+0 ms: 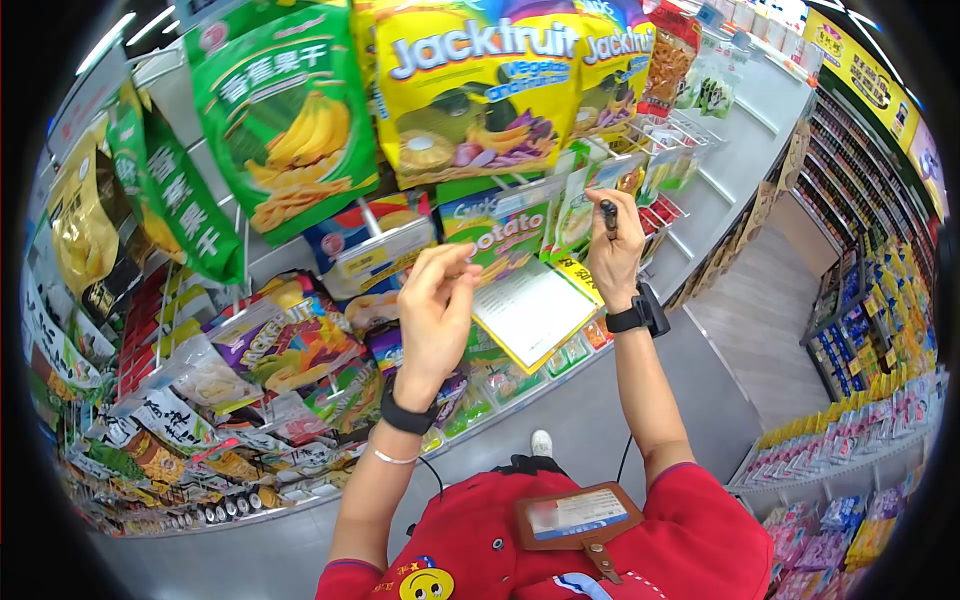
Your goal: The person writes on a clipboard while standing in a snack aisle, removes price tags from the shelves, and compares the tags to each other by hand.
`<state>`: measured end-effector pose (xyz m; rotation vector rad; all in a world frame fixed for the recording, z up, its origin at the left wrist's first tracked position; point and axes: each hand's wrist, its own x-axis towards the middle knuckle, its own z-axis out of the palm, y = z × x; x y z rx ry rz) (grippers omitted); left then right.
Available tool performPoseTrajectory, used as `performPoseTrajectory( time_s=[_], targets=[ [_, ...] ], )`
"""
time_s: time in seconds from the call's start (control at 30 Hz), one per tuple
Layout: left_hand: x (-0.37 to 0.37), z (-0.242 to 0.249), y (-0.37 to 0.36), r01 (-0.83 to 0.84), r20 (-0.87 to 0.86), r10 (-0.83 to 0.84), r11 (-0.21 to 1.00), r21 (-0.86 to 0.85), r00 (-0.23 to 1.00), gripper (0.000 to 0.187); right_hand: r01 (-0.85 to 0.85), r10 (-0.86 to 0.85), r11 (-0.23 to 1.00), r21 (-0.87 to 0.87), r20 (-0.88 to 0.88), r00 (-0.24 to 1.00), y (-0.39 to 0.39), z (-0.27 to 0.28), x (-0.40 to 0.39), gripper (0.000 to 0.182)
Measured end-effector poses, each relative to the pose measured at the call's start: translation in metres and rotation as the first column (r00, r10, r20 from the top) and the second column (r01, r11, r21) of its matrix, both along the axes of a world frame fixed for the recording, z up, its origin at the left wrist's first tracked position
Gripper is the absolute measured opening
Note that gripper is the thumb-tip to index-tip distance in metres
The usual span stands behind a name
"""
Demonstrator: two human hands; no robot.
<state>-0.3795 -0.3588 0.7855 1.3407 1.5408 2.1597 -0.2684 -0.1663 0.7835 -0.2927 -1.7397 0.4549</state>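
Observation:
My right hand [617, 250] is closed around a short black pen-like object [608, 215] in front of the hooks of snack bags. My left hand [437, 315] is raised with half-bent fingers and a gap between thumb and forefinger. Nothing shows between them. Just right of its thumb hangs a white card with a yellow border [532, 318], tilted, its print too small to read. Behind both hands is a green and purple potato snack bag [500, 225]. Yellow jackfruit bags [480, 95] hang above it. Each wrist wears a black band.
Green banana chip bags [285, 120] hang at the upper left, over further rows of snack bags [285, 340]. Wire display hooks [675, 145] stick out at right. Another rack of small packets [850, 420] stands across the grey aisle floor [690, 370].

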Motion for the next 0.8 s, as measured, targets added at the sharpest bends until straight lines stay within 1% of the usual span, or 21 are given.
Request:
performPoseTrajectory(
  time_s=[0.03,0.07,0.1,0.13,0.17,0.2,0.23,0.3,0.37,0.4,0.43,0.5,0.53,0.57,0.6,0.63,0.7,0.73,0.77,0.8],
  targets=[
    [0.002,-0.004,0.021,-0.023,0.019,0.024,1.000,-0.002,1.000,0.028,-0.041,0.041,0.999,-0.004,0.031,0.999,0.011,0.000,0.003,0.038],
    [0.007,-0.011,0.038,-0.060,0.080,0.059,0.998,0.007,0.995,0.031,-0.057,0.058,0.998,-0.016,0.037,0.998,0.015,-0.001,0.009,0.038],
    [0.008,-0.017,0.057,-0.103,0.135,0.099,0.994,0.021,0.986,0.034,-0.113,0.105,0.993,0.043,0.153,0.983,0.021,0.003,0.009,0.038],
    [0.011,-0.022,0.073,-0.129,0.136,0.126,0.992,0.012,0.983,0.034,-0.179,0.148,0.980,0.093,0.271,0.951,0.028,0.004,0.007,0.039],
    [0.014,-0.028,0.086,-0.200,0.162,0.191,0.979,0.044,0.968,0.036,-0.204,0.175,0.976,0.082,0.271,0.947,0.034,0.001,0.003,0.039],
    [0.017,-0.031,0.098,-0.264,0.184,0.246,0.961,0.080,0.952,0.038,-0.212,0.155,0.960,0.182,0.287,0.945,0.041,-0.001,-0.002,0.040],
    [0.021,-0.033,0.107,-0.266,0.177,0.250,0.961,0.077,0.952,0.038,-0.205,0.118,0.937,0.283,0.296,0.948,0.048,-0.001,-0.004,0.041],
    [0.031,-0.039,0.118,-0.422,0.225,0.386,0.895,0.144,0.895,0.042,-0.262,0.184,0.921,0.288,0.272,0.945,0.055,-0.005,-0.008,0.041],
    [0.032,-0.050,0.125,-0.518,0.148,0.500,0.844,0.138,0.853,0.045,-0.302,0.232,0.917,0.260,0.268,0.935,0.058,-0.006,-0.007,0.041],
    [0.038,-0.046,0.126,-0.530,0.162,0.508,0.834,0.155,0.846,0.046,-0.370,0.310,0.913,0.171,0.300,0.902,0.060,-0.006,-0.004,0.052],
    [0.043,-0.036,0.131,-0.575,0.134,0.559,0.795,0.192,0.818,0.046,-0.367,0.310,0.914,0.173,0.285,0.907,0.071,-0.006,-0.004,0.052],
    [0.056,-0.028,0.129,-0.657,0.060,0.658,0.733,0.177,0.750,0.039,-0.338,0.320,0.926,0.168,0.126,0.939,0.084,-0.013,0.002,0.048],
    [0.061,-0.025,0.129,-0.659,0.055,0.661,0.731,0.175,0.748,0.039,-0.301,0.291,0.943,0.145,0.087,0.953,0.094,-0.016,0.009,0.046],
    [0.066,-0.020,0.133,-0.607,-0.037,0.624,0.771,0.193,0.780,0.035,-0.252,0.244,0.955,0.154,0.070,0.967,0.109,-0.020,0.016,0.047],
    [0.070,-0.014,0.138,-0.545,-0.130,0.576,0.812,0.208,0.807,0.032,-0.249,0.245,0.965,0.078,0.061,0.968,0.121,-0.020,0.024,0.045],
    [0.075,-0.003,0.141,-0.529,-0.140,0.562,0.821,0.213,0.816,0.032,-0.239,0.239,0.971,-0.002,0.046,0.970,0.133,-0.020,0.035,0.043],
    [0.084,0.029,0.144,-0.366,-0.174,0.396,0.913,0.180,0.902,0.024,-0.086,0.084,0.992,0.097,0.030,0.996,0.165,-0.014,0.057,0.045],
    [0.083,0.043,0.145,-0.347,-0.219,0.384,0.918,0.191,0.897,0.021,-0.035,0.035,0.993,0.110,0.007,0.999,0.172,-0.002,0.072,0.044],
    [0.077,0.055,0.145,-0.323,-0.308,0.372,0.925,0.199,0.876,0.020,0.013,-0.011,0.991,0.132,-0.012,1.000,0.181,0.011,0.087,0.042],
    [0.076,0.069,0.148,-0.305,-0.336,0.363,0.928,0.215,0.869,0.019,0.108,-0.102,0.977,0.184,-0.040,0.994,0.201,0.014,0.097,0.039]
  ],
)
